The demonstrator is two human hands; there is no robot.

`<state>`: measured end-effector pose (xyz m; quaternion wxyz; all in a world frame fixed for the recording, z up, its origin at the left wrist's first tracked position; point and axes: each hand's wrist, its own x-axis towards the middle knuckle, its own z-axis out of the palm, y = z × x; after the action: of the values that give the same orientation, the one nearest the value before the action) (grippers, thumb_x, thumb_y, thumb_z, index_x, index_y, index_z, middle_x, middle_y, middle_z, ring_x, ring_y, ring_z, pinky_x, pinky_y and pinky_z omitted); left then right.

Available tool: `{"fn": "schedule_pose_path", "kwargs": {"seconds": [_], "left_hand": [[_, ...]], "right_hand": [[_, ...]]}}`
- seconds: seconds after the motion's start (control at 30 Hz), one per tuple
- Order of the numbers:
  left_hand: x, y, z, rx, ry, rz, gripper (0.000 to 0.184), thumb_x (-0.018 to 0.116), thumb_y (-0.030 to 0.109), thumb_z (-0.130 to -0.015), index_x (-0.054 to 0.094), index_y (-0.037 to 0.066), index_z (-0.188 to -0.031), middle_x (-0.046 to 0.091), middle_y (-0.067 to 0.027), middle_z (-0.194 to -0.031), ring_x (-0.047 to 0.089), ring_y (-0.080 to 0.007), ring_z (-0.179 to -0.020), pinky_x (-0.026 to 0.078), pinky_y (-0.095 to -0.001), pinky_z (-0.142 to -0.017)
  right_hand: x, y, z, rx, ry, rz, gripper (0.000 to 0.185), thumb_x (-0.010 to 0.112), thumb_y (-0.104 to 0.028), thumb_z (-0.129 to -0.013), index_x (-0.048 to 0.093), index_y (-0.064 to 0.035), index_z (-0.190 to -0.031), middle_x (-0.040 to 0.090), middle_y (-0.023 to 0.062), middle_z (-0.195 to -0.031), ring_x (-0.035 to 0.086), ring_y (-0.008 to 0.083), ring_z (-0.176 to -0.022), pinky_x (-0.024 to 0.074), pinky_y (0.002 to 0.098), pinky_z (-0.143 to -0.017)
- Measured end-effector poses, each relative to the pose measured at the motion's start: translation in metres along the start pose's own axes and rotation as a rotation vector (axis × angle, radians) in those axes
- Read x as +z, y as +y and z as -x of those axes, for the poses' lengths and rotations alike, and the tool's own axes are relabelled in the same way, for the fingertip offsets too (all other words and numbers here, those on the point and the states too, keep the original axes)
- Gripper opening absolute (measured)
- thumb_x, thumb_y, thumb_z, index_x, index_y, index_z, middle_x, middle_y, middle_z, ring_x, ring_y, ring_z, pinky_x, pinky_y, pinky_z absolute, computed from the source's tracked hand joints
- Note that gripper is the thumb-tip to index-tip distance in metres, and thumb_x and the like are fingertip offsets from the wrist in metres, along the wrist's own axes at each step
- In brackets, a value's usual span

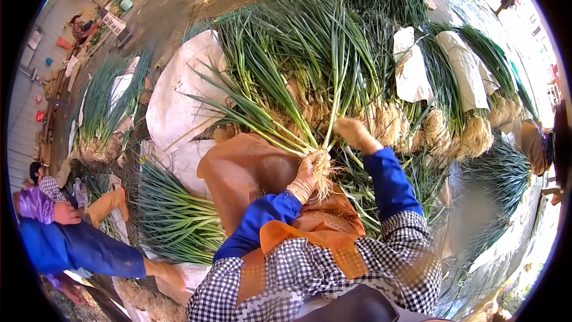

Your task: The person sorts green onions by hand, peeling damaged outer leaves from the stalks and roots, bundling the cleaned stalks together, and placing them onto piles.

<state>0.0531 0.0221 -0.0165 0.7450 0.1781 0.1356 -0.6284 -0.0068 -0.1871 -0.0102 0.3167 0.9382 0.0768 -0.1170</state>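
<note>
My left hand (304, 177) is wrapped round the root end of a small bunch of green onions (292, 140) above my lap. Pale, stringy roots (323, 173) hang out past its fingers, while the leaves fan away forward and to the left. Close by on the right, my right hand (356, 135) has its fingers curled against an upright stalk of the bunch; the fingertips are partly hidden. Just beyond both hands lies a large heap of green onions (298, 42), roots facing me. A brown apron (238, 164) covers my knees.
More green onions (176, 211) lie at my left, with white sacking (187, 95) behind them. Tied-looking bundles with bushy roots (476, 134) line the right, partly under pale cloths (465, 71). A person's leg in blue trousers (89, 250) reaches in from the left.
</note>
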Motion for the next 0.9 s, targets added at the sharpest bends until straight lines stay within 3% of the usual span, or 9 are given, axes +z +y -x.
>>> {"fn": "schedule_pose_path", "kwargs": {"seconds": [0.1, 0.17, 0.2, 0.33, 0.4, 0.5, 0.67, 0.8, 0.9], "left_hand": [[0.012, -0.005, 0.001, 0.184, 0.195, -0.160, 0.014, 0.049, 0.012, -0.087, 0.057, 0.003, -0.094, 0.058, -0.0066, -0.072, 0.054, -0.0164, -0.055, 0.044, -0.0264, -0.043], [-0.004, -0.001, -0.008, 0.026, 0.000, 0.033, 0.012, 0.050, 0.012, -0.087, 0.056, 0.003, -0.092, 0.054, -0.0052, -0.068, 0.050, -0.0151, -0.052, 0.041, -0.0262, -0.042], [-0.004, 0.002, -0.005, -0.078, -0.164, 0.104, 0.013, 0.050, 0.012, -0.087, 0.056, 0.003, -0.092, 0.052, -0.0049, -0.066, 0.049, -0.0147, -0.051, 0.040, -0.0259, -0.042], [-0.005, 0.001, -0.007, -0.096, -0.258, 0.100, 0.016, 0.047, 0.015, -0.088, 0.051, 0.004, -0.099, 0.045, -0.0052, -0.073, 0.042, -0.0118, -0.054, 0.038, -0.0222, -0.044], [0.002, 0.004, -0.001, -0.111, -0.256, 0.103, 0.015, 0.047, 0.013, -0.088, 0.051, 0.004, -0.099, 0.045, -0.0040, -0.070, 0.042, -0.0116, -0.054, 0.038, -0.0225, -0.045], [0.000, -0.001, 0.002, 0.062, -0.059, -0.160, 0.018, 0.050, 0.018, -0.089, 0.054, 0.005, -0.101, 0.050, -0.0030, -0.072, 0.049, -0.0119, -0.058, 0.041, -0.0222, -0.047], [0.030, -0.013, 0.008, 0.199, 0.182, -0.406, 0.021, 0.058, 0.005, -0.085, 0.058, 0.002, -0.106, 0.059, -0.0011, -0.083, 0.054, -0.0109, -0.065, 0.047, -0.0215, -0.059], [0.027, -0.014, 0.000, 0.178, 0.208, -0.332, 0.022, 0.057, 0.005, -0.085, 0.059, 0.001, -0.107, 0.059, -0.0023, -0.084, 0.054, -0.0110, -0.065, 0.046, -0.0207, -0.056], [0.019, -0.008, -0.001, 0.178, 0.142, -0.312, 0.022, 0.057, 0.007, -0.085, 0.059, 0.000, -0.106, 0.059, -0.0026, -0.082, 0.054, -0.0110, -0.065, 0.045, -0.0201, -0.055]], "right_hand": [[-0.024, -0.054, 0.044, -0.020, 0.202, -1.570, 0.034, 0.047, -0.021, -0.090, 0.051, -0.0123, -0.123, 0.057, 0.0078, -0.117, 0.059, 0.0195, -0.099, 0.0453, 0.0314, -0.089], [-0.135, -0.011, 0.091, -0.073, -0.149, -1.654, 0.028, 0.057, -0.029, -0.087, 0.064, -0.0063, -0.102, 0.065, 0.0138, -0.094, 0.061, 0.0236, -0.088, 0.0476, 0.0335, -0.084], [-0.102, -0.018, 0.098, -0.033, 0.116, -1.591, 0.029, 0.057, -0.027, -0.087, 0.062, -0.0075, -0.108, 0.065, 0.0123, -0.097, 0.062, 0.0214, -0.088, 0.0466, 0.0333, -0.084], [-0.054, 0.003, 0.058, 1.012, 0.421, -2.099, 0.045, 0.053, -0.043, -0.087, 0.061, -0.0006, -0.099, 0.065, 0.0114, -0.085, 0.058, 0.0147, -0.076, 0.0472, 0.0306, -0.074], [-0.054, 0.007, 0.037, 0.841, 0.153, -2.262, 0.035, 0.049, -0.040, -0.091, 0.057, -0.0084, -0.080, 0.047, -0.0037, -0.063, 0.039, 0.0077, -0.053, 0.0340, 0.0228, -0.050], [-0.063, -0.018, 0.012, 0.664, 0.380, -2.444, 0.031, 0.052, -0.036, -0.090, 0.060, -0.0058, -0.088, 0.046, -0.0050, -0.065, 0.042, 0.0073, -0.055, 0.0338, 0.0231, -0.050], [-0.077, -0.021, 0.010, 1.069, 0.387, -1.209, 0.039, 0.058, -0.043, -0.082, 0.055, -0.0077, -0.066, 0.059, 0.0137, -0.061, 0.056, 0.0355, -0.058, 0.0444, 0.0395, -0.053], [-0.083, -0.033, 0.019, 0.941, 0.391, -0.831, 0.039, 0.053, -0.041, -0.087, 0.051, -0.0112, -0.063, 0.054, 0.0089, -0.052, 0.052, 0.0247, -0.041, 0.0421, 0.0357, -0.041], [-0.117, -0.047, 0.056, 0.235, 0.236, -0.860, 0.037, 0.053, -0.034, -0.088, 0.051, -0.0079, -0.061, 0.056, 0.0046, -0.052, 0.050, 0.0161, -0.040, 0.0436, 0.0313, -0.041]]}}
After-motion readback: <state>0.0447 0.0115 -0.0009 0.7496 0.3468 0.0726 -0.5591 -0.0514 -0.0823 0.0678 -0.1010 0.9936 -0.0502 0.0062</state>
